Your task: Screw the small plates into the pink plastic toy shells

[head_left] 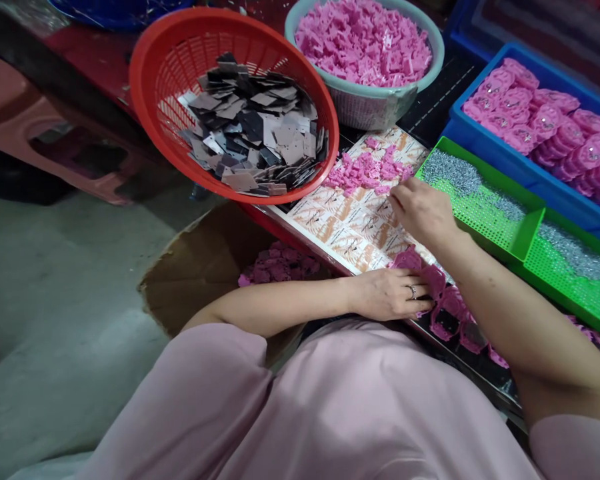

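Note:
My left hand [393,293], with a ring on one finger, is closed around a pink plastic part [433,280] at the table's near edge. My right hand [423,207] reaches over the patterned mat [355,233], beside a heap of small pink pieces [365,170]. Its fingers are pinched together; whatever lies between the fingertips is too small to make out. Several pink frames with dark plates [450,317] lie in a row to the right of my left hand, partly behind my right forearm.
A red basket [145,100] of grey plates and a bowl [365,110] of pink pieces stand behind. Green trays [533,243] of screws and a blue crate [455,130] of pink assemblies are at right. A cardboard box [167,287] with pink parts sits below the table edge.

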### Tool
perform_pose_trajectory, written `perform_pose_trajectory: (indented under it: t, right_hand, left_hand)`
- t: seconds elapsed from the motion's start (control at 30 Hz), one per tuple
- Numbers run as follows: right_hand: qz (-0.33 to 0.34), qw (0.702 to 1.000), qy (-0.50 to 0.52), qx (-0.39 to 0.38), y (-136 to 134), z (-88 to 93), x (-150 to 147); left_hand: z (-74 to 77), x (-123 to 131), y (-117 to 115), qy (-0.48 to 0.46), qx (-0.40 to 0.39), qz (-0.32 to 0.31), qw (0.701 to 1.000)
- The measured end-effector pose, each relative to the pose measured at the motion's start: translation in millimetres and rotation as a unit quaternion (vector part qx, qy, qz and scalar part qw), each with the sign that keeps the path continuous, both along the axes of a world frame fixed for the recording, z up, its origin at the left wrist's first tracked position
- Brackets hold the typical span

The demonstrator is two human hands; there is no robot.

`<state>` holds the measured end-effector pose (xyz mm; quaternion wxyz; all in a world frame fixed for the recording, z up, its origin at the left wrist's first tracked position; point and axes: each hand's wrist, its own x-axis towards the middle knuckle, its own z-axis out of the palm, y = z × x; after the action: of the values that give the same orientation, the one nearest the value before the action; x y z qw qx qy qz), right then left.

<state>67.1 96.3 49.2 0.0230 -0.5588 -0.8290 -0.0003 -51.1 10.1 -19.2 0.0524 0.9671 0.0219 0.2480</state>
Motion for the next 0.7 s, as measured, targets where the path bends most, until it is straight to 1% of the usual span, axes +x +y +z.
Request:
perform_pose_trajectory:
  t: [0.07,0.1,0.17,0.27,0.33,0.43,0.5,0.7]
  right_hand:
    - [-0.028,0.996,0.09,0.004,-11.8,8.5,20.3]
    - [-0.047,0.988,0.146,-0.006,-20.5,11.5,33.1]
    - [-0.094,0.964,0.242,-0.063,-41.1,13.6,60.5]
    - [-0.174,0.916,0.311,-0.182,-70.0,6.0,92.8]
    - [-0.204,0.896,0.33,-0.214,-81.3,-3.6,102.6]
    - [-0.199,0.9,0.328,-0.206,-84.7,-16.9,103.2]
    - [-0.19,0.907,0.318,-0.2,-82.2,-21.4,100.0]
    - [-0.159,0.936,0.261,-0.175,-79.6,-19.8,93.3]
  left_hand:
    - [-0.6,-0.5,-0.2,-0.005,0.001,0.004,1.0]
    - [-0.8,-0.7,-0.4,-0.007,0.003,0.006,1.0]
    - [-1.2,-0.9,-0.8,-0.017,0.007,0.011,1.0]
    - [-1.7,-0.9,-1.4,-0.039,0.017,0.02,0.999]
    - [-1.8,-0.9,-1.5,-0.041,0.021,0.025,0.999]
    - [-1.1,-0.8,-1.2,-0.02,0.02,0.023,0.999]
    - [-0.4,-1.0,-1.0,-0.008,0.019,0.021,1.0]
    - [1.4,-2.2,-0.2,-0.007,0.017,0.014,1.0]
